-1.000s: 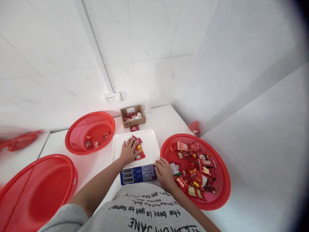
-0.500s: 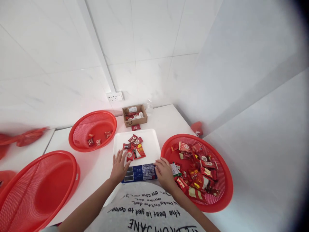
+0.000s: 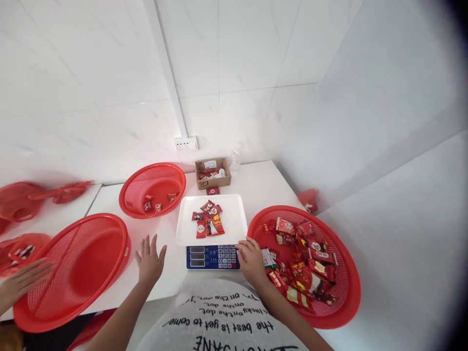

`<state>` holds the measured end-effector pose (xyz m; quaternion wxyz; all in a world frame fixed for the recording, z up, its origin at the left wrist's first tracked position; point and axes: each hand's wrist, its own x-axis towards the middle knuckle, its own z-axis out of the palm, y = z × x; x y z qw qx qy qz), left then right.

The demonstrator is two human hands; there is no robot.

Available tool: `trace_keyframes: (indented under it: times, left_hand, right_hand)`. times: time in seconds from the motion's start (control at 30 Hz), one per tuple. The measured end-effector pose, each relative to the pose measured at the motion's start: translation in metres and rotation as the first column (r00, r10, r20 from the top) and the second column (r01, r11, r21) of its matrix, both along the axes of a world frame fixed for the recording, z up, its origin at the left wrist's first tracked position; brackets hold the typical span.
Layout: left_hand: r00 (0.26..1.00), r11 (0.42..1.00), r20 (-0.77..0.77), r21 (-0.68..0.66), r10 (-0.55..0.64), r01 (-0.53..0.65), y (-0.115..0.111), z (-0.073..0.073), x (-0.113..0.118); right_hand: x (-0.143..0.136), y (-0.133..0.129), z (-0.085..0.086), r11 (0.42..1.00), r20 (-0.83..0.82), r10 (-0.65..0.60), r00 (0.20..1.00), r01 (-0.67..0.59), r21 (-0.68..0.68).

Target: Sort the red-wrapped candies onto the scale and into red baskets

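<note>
My left hand (image 3: pixel 150 263) is over the white table, left of the scale, its fingers spread and nothing in them. My right hand (image 3: pixel 251 261) rests at the right front corner of the scale, touching near the tray's edge and keypad, fingers loosely extended and holding nothing. The digital scale (image 3: pixel 213 257) has a blue panel and a white tray (image 3: pixel 234 229). Several red wrapped snack packets (image 3: pixel 214 225) lie in a cluster on the tray. Close to my right wrist, a red plastic basket (image 3: pixel 345 297) holds many mixed red snack packets (image 3: pixel 303 273).
Another person's hand (image 3: pixel 27 282) is at the left red basket (image 3: pixel 122 263). Farther back, a red basket (image 3: pixel 126 200) contains a few packets. A cardboard box (image 3: pixel 214 183) with packets stands near the wall, beside a clear plastic item (image 3: pixel 235 160). Red plastic bags (image 3: pixel 22 200) lie far left.
My left hand has moved left, off the tray and packets. My right hand has stayed at the scale's corner. Another person's hand has come into view at the left basket, which has shifted.
</note>
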<state>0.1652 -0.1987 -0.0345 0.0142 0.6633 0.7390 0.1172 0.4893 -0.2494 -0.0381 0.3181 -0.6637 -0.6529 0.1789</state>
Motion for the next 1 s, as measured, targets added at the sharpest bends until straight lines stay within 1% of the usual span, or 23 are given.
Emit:
trace_keyframes:
  times: [0.13,0.23,0.3,0.37,0.47,0.5,0.53,0.57,0.6,0.63,0.67,0.7,0.73,0.77,0.8,0.87,0.93,1.0]
  left_hand:
    - [0.991,0.992,-0.054,0.045,0.12,-0.118,-0.001,0.016,-0.02]
    - [0.973,0.974,-0.055,0.038,0.225,-0.223,0.0,0.028,-0.038]
    - [0.955,0.956,-0.049,0.031,0.294,-0.292,0.003,0.033,-0.05]
    - [0.942,0.943,-0.027,0.016,0.333,-0.333,0.006,0.034,-0.06]
    - [0.943,0.946,0.08,-0.046,0.324,-0.321,0.013,0.033,-0.066]
    - [0.934,0.946,0.154,-0.086,0.322,-0.312,0.016,0.033,-0.065]
    - [0.908,0.943,0.261,-0.139,0.329,-0.302,0.02,0.033,-0.063]
    - [0.838,0.931,0.407,-0.204,0.363,-0.304,0.025,0.034,-0.06]
    - [0.716,0.909,0.56,-0.281,0.416,-0.308,0.031,0.035,-0.055]
    - [0.556,0.882,0.684,-0.362,0.472,-0.302,0.037,0.037,-0.051]
    - [0.388,0.854,0.762,-0.436,0.518,-0.285,0.045,0.038,-0.046]
    - [0.248,0.831,0.797,-0.493,0.55,-0.258,0.053,0.039,-0.041]
    - [0.148,0.815,0.808,-0.532,0.57,-0.228,0.061,0.039,-0.036]
    - [0.082,0.806,0.81,-0.557,0.58,-0.198,0.07,0.04,-0.032]
    - [0.036,0.804,0.811,-0.571,0.584,-0.167,0.079,0.04,-0.029]
    - [-0.086,0.798,0.807,-0.59,0.584,-0.12,0.095,0.041,-0.023]
    - [-0.2,0.8,0.797,-0.594,0.57,-0.089,0.109,0.041,-0.02]
    - [-0.298,0.802,0.781,-0.593,0.55,-0.073,0.119,0.043,-0.021]
  right_hand:
    - [0.0,0.0,0.001,1.0,0.016,0.0,1.0,0.0,-0.001]
    - [0.0,0.0,-0.003,1.0,0.032,-0.003,0.999,0.002,0.015]
    - [0.0,0.001,-0.006,0.999,0.043,-0.009,0.999,0.007,0.032]
    - [0.0,0.001,-0.009,0.999,0.054,-0.02,0.998,0.017,0.047]
    - [0.0,0.002,-0.012,0.997,0.07,-0.029,0.997,0.024,0.072]
    - [0.0,0.002,-0.013,0.996,0.074,-0.031,0.997,0.024,0.084]
    - [0.0,0.002,-0.013,0.995,0.079,-0.031,0.996,0.023,0.097]
    - [0.0,0.002,-0.014,0.994,0.082,-0.033,0.996,0.023,0.111]
    - [0.0,0.002,-0.015,0.992,0.086,-0.038,0.996,0.027,0.125]
    - [0.0,0.002,-0.016,0.989,0.089,-0.051,0.995,0.038,0.14]
    - [0.0,0.002,-0.017,0.987,0.091,-0.071,0.993,0.056,0.152]
    - [0.0,0.001,-0.018,0.983,0.093,-0.098,0.991,0.082,0.163]
    - [0.0,0.001,-0.018,0.979,0.096,-0.129,0.987,0.111,0.168]
    - [0.0,0.001,-0.019,0.975,0.098,-0.159,0.982,0.141,0.17]
    - [-0.001,0.0,-0.02,0.972,0.101,-0.183,0.978,0.165,0.168]
    - [-0.002,0.0,-0.02,0.968,0.107,-0.212,0.972,0.193,0.161]
    - [-0.003,0.0,-0.02,0.965,0.109,-0.226,0.968,0.207,0.159]
    - [-0.004,0.001,-0.02,0.963,0.114,-0.236,0.965,0.217,0.162]
